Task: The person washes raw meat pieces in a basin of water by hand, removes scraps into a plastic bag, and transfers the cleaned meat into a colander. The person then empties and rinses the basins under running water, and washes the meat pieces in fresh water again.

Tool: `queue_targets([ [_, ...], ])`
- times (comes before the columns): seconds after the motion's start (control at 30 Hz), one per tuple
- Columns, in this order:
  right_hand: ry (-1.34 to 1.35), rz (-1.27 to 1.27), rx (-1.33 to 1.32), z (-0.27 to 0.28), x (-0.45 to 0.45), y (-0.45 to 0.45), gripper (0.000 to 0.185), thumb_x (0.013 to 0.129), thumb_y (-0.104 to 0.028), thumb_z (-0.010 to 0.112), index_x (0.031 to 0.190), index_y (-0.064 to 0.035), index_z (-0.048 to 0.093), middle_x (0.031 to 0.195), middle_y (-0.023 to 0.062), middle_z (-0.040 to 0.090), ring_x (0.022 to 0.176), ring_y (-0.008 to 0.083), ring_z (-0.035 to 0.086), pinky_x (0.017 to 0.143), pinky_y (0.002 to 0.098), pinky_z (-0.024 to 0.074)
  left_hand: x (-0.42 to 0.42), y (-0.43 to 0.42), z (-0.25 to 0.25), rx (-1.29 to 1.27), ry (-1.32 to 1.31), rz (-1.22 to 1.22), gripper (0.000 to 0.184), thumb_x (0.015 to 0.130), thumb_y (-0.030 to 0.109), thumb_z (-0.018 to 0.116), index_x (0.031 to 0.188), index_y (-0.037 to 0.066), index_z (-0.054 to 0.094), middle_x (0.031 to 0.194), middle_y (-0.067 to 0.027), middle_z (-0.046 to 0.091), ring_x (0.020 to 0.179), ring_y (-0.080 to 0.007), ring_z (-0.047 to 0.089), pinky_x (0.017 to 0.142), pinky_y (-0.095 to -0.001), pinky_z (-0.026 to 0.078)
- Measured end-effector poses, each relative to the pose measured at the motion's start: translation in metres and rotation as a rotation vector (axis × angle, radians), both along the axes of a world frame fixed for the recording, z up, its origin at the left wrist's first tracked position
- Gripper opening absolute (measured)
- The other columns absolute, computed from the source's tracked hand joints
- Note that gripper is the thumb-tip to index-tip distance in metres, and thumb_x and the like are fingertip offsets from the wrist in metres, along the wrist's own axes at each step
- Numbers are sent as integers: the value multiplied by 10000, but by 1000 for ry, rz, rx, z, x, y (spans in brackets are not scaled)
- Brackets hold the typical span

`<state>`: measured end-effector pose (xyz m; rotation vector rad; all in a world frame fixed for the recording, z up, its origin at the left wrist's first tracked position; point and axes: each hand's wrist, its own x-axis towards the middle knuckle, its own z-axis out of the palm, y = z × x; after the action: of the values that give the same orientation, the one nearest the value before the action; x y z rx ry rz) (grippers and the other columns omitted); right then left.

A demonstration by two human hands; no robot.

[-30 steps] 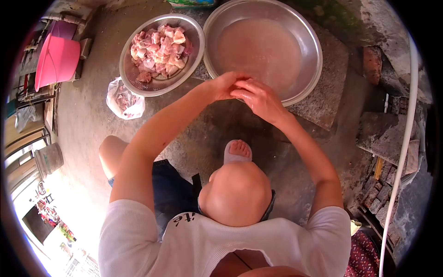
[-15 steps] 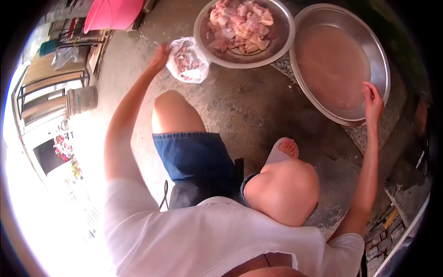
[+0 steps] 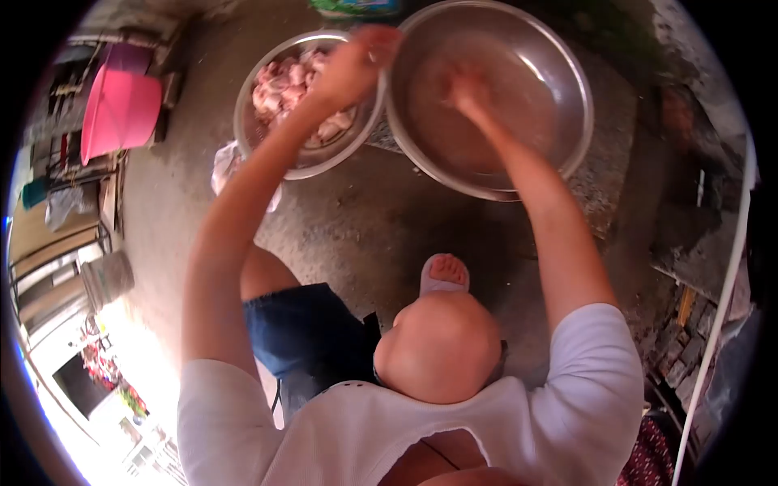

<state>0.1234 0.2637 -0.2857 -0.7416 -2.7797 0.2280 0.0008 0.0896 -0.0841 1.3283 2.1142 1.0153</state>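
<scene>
Left hand (image 3: 356, 66) was a blur over the edge of the bowl (image 3: 363, 130), near the basin (image 3: 561, 105); I couldn't tell its grip | right hand (image 3: 468, 87) reached past the basin's edge into cloudy water (image 3: 506, 121), grip unreadable | meat (image 3: 275, 91) lay heaped in the bowl | floor (image 3: 332, 215) stretched openly between basin and foot (image 3: 447, 271)

My right hand (image 3: 468, 91), blurred, is down in the cloudy water (image 3: 496, 134) of the steel basin (image 3: 569, 105); my left hand (image 3: 355, 65), blurred too, hangs by the basin's left rim, over the colander (image 3: 356, 134) of cut raw meat (image 3: 279, 89); farther left of the basin sit a plastic bag (image 3: 225, 166), partly behind my forearm, and a pink tub (image 3: 121, 113).
</scene>
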Motion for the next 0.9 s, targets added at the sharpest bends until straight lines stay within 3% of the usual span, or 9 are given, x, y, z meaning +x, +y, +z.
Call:
queue_targets([
  [0.07,84,189,146,-17,12,-16,263,735,-179,501,982,-151,589,1045,56,514,1021,268,461,786,434,437,12,51,-70,50,200,-249,322,820,91,456,1135,110,522,1003,-81,600,880,-181,586,754,-283,458],
  [0.1,33,264,126,-11,26,-13,266,738,-166,501,989,-155,587,1052,52,508,1025,260,456,791,430,433,34,73,-71,-313,261,-283,307,816,153,476,1113,102,535,1091,-118,549,991,-243,531,829,-341,421],
  [0.17,-76,416,70,8,52,-11,275,743,-140,501,1005,-163,581,1065,44,494,1031,244,444,802,423,426,39,103,-163,-320,730,-483,320,825,234,471,1121,126,523,1181,-138,466,1118,-301,410,906,-408,351],
  [0.23,-135,373,99,17,77,13,275,734,-137,523,1000,-169,583,1063,37,489,1040,234,434,819,418,415,59,105,-199,-321,506,-256,354,811,271,478,1129,116,504,1205,-147,425,1154,-332,348,928,-436,317],
  [0.3,-276,239,16,45,94,30,288,732,-127,545,1013,-183,575,1071,31,478,1039,234,439,859,423,386,81,99,-173,-373,354,-121,403,749,236,461,1129,112,513,1224,-189,378,1102,-440,344,919,-496,333],
  [0.4,-312,113,34,49,116,50,270,745,-128,543,1008,-181,579,1087,27,471,1060,252,431,862,408,388,97,92,-159,-329,326,-158,389,731,221,466,1092,91,533,1180,-183,429,1082,-415,379,917,-480,338],
  [0.6,-521,6,-126,43,132,42,295,779,-106,480,1071,-78,509,1057,167,507,960,327,523,806,416,443,131,85,-173,-346,403,-575,343,723,217,512,1017,39,527,1057,-211,495,1016,-375,458,896,-441,357],
  [0.8,-552,21,-175,46,137,11,246,792,-106,462,1017,-26,521,1035,197,510,974,356,518,788,407,458,155,64,-156,-543,129,-489,267,707,97,519,966,65,577,1034,-157,532,952,-311,523,810,-390,431],
  [0.9,-466,-25,-243,56,120,21,270,791,-124,490,1044,-30,499,1054,193,504,974,362,514,789,413,455,128,73,-136,-67,698,-349,275,723,51,495,979,87,592,1074,-123,534,951,-304,536,800,-385,447],
])
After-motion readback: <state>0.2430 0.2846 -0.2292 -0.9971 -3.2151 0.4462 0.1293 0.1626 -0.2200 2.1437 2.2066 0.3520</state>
